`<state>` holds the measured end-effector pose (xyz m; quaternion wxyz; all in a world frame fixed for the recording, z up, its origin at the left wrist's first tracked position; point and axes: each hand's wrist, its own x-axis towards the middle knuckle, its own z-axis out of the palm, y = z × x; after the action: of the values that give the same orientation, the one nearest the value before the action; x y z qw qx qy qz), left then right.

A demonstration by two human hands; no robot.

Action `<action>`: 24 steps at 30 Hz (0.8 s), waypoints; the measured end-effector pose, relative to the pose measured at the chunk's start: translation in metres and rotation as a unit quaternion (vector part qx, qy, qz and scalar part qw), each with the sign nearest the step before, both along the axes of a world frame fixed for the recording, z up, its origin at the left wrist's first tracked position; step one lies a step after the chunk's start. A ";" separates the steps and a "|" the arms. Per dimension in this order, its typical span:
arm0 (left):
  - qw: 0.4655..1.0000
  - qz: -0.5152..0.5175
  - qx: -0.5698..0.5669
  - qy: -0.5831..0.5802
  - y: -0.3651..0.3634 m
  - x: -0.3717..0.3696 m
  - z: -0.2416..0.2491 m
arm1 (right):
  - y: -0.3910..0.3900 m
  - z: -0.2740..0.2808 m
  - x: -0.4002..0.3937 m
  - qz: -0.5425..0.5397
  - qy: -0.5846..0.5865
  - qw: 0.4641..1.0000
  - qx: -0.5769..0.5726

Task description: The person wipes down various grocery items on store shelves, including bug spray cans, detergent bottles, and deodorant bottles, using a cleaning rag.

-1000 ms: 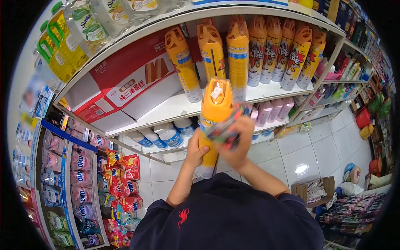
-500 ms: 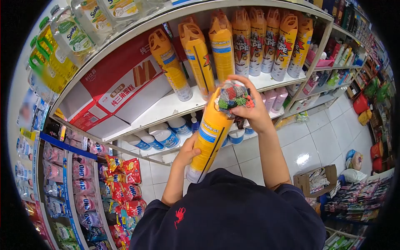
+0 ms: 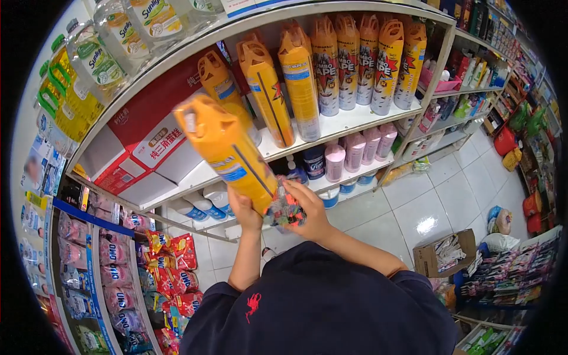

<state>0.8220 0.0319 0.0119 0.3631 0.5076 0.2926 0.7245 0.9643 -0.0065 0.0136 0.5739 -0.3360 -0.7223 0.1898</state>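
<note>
A yellow-orange spray can (image 3: 234,160) is tilted in front of the shelf, its orange cap toward the upper left. My left hand (image 3: 245,210) is wrapped round its lower part. Against the can's lower end, my right hand (image 3: 307,210) presses a crumpled multicoloured knit cloth (image 3: 287,204). Behind the held can, similar orange-capped cans (image 3: 300,89) stand in a row on the white shelf (image 3: 349,124). One of them (image 3: 225,89) is partly hidden by the can in my hands.
A red and white carton (image 3: 142,154) lies on the shelf at left. Pink and blue bottles (image 3: 355,148) stand on the level below. Dish soap bottles (image 3: 97,56) line the upper left, detergent packs (image 3: 115,254) the lower left. An open cardboard box (image 3: 429,260) sits on the floor.
The held can has moved left and now leans leftward. My right hand and the cloth have gone from its cap end down to its lower end. The view has shifted slightly.
</note>
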 end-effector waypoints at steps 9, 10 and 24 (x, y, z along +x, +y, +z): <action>0.989 -0.035 0.070 -0.128 0.001 0.016 0.023 | 0.000 -0.044 0.006 0.276 0.540 0.685 -0.403; 0.988 -0.076 0.093 -0.100 0.002 0.018 0.023 | 0.004 -0.043 0.009 0.276 0.540 0.686 -0.403; 0.938 -0.158 -0.093 0.295 -0.006 0.057 0.028 | -0.006 -0.098 0.090 0.175 0.553 0.635 -0.511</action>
<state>0.8788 0.0256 0.0399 0.4161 0.7023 0.3686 0.4448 1.0547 -0.0126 -0.0846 0.5588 -0.2756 -0.1032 0.7753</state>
